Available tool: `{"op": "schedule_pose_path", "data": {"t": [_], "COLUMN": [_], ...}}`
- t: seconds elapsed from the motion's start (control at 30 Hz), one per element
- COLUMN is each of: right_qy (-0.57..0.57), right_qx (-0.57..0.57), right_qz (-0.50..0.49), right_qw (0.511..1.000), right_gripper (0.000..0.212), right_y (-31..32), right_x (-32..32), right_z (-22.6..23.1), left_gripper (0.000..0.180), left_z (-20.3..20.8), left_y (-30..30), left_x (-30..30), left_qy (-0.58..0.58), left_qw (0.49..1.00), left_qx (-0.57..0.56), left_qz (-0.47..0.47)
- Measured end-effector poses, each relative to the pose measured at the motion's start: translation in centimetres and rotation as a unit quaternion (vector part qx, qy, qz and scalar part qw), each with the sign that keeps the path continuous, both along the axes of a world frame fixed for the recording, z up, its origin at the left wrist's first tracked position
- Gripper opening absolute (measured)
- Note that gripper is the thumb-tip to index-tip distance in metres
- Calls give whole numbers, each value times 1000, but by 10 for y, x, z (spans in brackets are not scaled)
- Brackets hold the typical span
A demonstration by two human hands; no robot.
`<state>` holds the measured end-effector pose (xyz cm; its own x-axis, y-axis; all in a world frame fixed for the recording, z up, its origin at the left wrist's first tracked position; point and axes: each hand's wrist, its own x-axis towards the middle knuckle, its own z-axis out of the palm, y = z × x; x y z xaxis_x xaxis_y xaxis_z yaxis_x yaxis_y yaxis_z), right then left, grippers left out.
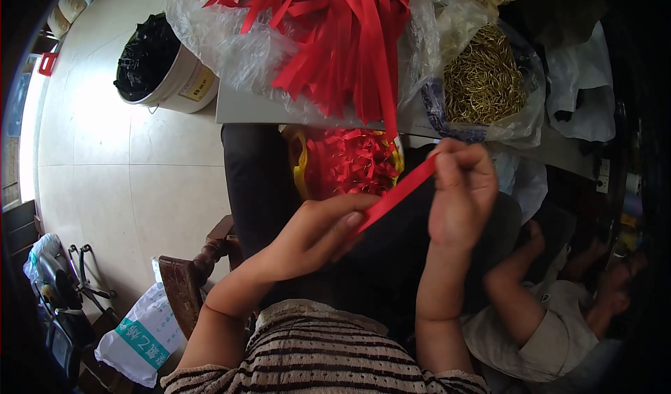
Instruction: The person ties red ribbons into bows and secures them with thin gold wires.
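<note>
A red ribbon [400, 192] stretches at a slant between my two hands, above my lap. My left hand [323, 227] pinches its lower end between thumb and fingers. The upper end is gripped by the fingertips of my right hand [463, 177]. Beyond them, a heap of loose red ribbons [335, 51] lies on clear plastic on the table, and one long strip hangs over the front edge toward my right hand. Below that edge, between my legs, a yellow-rimmed bag [299, 167] holds many short red ribbon pieces [356, 158].
Right of the ribbons, a plastic bag [535, 107] holds small gold-coloured metal pieces [486, 79]. A white bucket [185, 86] lined with black plastic stands on the floor at left. A wooden chair [183, 289] is beside me. Another person [538, 317] sits close at my right.
</note>
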<state>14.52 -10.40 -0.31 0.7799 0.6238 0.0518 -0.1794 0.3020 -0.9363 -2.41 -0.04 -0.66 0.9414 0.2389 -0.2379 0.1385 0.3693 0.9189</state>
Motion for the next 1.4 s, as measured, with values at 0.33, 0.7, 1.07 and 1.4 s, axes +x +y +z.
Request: {"op": "schedule_pose_path", "data": {"t": [0.33,0.7,1.07,1.4], "right_qy": [-501,-677,-408,-348], "right_qx": [-217,-199,-186,-121], "right_qz": [28,80,158,227], "right_qw": [837,704,880,902], "right_gripper": [26,19,16,10], "right_y": [-1,-19,-26,-16], "right_x": [-51,-41,-38,-22], "right_z": [13,20,9,27], "left_gripper": [37,33,12,5], "left_z": [-9,1,-2,-15], "left_y": [-14,-1,1,-1], "left_x": [1,4,0,-1], "left_qy": [-68,-55,9,-78], "left_qw": [981,987,986,988], "left_qx": [64,23,158,-130], "left_qz": [167,151,52,-19]}}
